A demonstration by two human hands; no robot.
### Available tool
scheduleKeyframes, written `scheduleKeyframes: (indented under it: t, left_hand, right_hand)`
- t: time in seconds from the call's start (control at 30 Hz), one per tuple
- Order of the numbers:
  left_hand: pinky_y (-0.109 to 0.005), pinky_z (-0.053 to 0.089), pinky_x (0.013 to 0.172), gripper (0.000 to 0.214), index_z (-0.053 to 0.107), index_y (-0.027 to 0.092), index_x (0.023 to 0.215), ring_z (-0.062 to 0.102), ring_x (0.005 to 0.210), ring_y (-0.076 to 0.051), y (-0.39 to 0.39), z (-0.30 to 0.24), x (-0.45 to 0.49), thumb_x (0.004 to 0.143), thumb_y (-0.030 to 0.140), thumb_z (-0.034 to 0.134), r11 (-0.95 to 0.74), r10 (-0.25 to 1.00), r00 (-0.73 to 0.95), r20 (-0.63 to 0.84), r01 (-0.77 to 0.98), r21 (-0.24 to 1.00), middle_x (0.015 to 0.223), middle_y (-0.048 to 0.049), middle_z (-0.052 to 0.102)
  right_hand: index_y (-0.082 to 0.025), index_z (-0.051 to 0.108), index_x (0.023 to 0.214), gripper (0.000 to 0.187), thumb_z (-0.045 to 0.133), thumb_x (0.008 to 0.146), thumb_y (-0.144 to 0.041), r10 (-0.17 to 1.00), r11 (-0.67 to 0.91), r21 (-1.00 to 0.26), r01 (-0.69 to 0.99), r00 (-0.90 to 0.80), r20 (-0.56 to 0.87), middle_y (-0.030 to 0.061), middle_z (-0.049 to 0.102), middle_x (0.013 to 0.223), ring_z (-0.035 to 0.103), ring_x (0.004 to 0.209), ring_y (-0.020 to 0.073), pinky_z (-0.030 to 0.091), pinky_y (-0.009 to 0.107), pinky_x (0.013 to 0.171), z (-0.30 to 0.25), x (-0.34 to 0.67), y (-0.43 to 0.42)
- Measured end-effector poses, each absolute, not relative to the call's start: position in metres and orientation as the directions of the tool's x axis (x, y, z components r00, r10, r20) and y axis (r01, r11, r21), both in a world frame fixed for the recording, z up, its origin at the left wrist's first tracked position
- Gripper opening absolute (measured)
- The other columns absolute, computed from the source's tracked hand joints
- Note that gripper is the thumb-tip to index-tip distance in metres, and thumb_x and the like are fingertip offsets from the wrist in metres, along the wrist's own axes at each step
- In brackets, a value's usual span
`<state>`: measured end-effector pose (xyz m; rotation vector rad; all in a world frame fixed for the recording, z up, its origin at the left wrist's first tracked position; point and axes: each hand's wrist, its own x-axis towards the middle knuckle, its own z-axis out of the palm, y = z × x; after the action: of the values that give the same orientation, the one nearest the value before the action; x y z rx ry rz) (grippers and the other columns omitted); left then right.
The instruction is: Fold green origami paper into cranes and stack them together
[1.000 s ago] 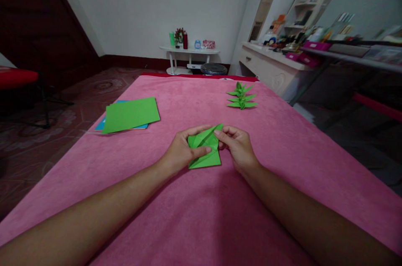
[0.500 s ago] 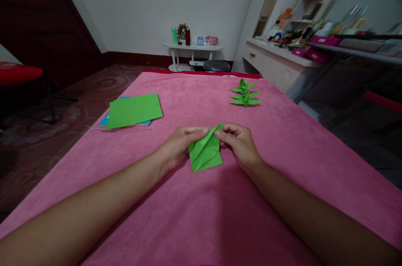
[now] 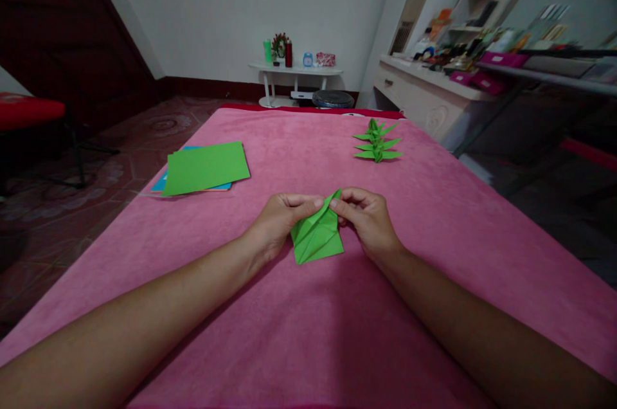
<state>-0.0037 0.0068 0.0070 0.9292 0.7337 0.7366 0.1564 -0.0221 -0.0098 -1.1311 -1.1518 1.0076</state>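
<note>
A green folded sheet of origami paper (image 3: 318,238) is held between both hands above the pink cloth, with creases running across it and a narrow point at the top. My left hand (image 3: 284,219) pinches its upper left edge, thumb in front. With thumb and fingers, my right hand (image 3: 364,213) grips the upper right side near that point. The fingers behind the paper are partly hidden. Farther off to the right stand several green folded paper cranes (image 3: 377,150) in a row.
A stack of paper with a green sheet (image 3: 207,168) on top and blue below lies at the left. The pink cloth (image 3: 270,345) covers the table. Beyond it are a white side table (image 3: 296,68), a red-seated chair (image 3: 31,110) and a cluttered dresser (image 3: 429,84).
My left thumb has slid slightly right along the paper's upper edge, toward the right hand. Both hands keep their grip, and the folded paper barely shifts.
</note>
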Motion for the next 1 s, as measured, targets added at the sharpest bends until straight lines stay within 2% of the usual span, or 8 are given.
scheduleKeyframes:
  t: [0.43, 0.67, 0.83, 1.0]
  left_hand:
    - [-0.025, 0.049, 0.059, 0.019, 0.072, 0.010, 0.072, 0.062, 0.055, -0.013, 0.001, 0.004, 0.003, 0.063, 0.027, 0.076, 0.301, 0.908, 0.370, -0.197, -0.248, 0.921, 0.064, -0.0058, 0.070]
    - [-0.024, 0.048, 0.056, 0.018, 0.073, 0.012, 0.073, 0.061, 0.055, -0.012, 0.006, -0.003, 0.003, 0.066, 0.029, 0.073, 0.186, 0.946, 0.299, -0.128, -0.173, 0.967, 0.067, -0.0045, 0.071]
    - [-0.022, 0.045, 0.055, 0.019, 0.072, 0.013, 0.071, 0.059, 0.055, -0.011, 0.006, -0.003, 0.003, 0.066, 0.032, 0.074, 0.147, 0.932, 0.349, -0.094, -0.127, 0.981, 0.067, -0.0035, 0.070]
    - [-0.026, 0.049, 0.062, 0.032, 0.071, 0.015, 0.079, 0.062, 0.061, -0.014, 0.003, 0.006, -0.001, 0.072, 0.046, 0.067, 0.268, 0.890, 0.440, -0.118, -0.295, 0.917, 0.071, -0.0037, 0.070]
  right_hand:
    - [-0.016, 0.062, 0.060, 0.019, 0.073, 0.064, -0.031, 0.975, 0.118, -0.992, -0.040, 0.194, 0.108, -0.0046, 0.053, 0.046, 0.045, 0.042, 0.0075, 0.036, 0.019, 0.043, -0.005, 0.147, -0.025]
    - [-0.016, 0.062, 0.064, 0.027, 0.068, 0.072, -0.042, 0.988, 0.107, -0.994, -0.027, 0.114, 0.103, -0.0031, 0.054, 0.048, 0.047, 0.044, 0.0085, 0.038, 0.021, 0.045, -0.006, 0.149, -0.026]
    - [-0.016, 0.056, 0.057, 0.030, 0.071, 0.070, -0.039, 0.959, 0.158, -0.983, 0.097, 0.221, 0.176, -0.0046, 0.050, 0.044, 0.044, 0.041, 0.0080, 0.034, 0.020, 0.041, -0.004, 0.146, -0.027]
    - [-0.016, 0.058, 0.060, 0.025, 0.070, 0.073, -0.034, 0.896, 0.263, -0.961, 0.089, 0.348, 0.277, -0.0042, 0.052, 0.049, 0.047, 0.044, 0.0087, 0.037, 0.020, 0.042, -0.003, 0.151, -0.027]
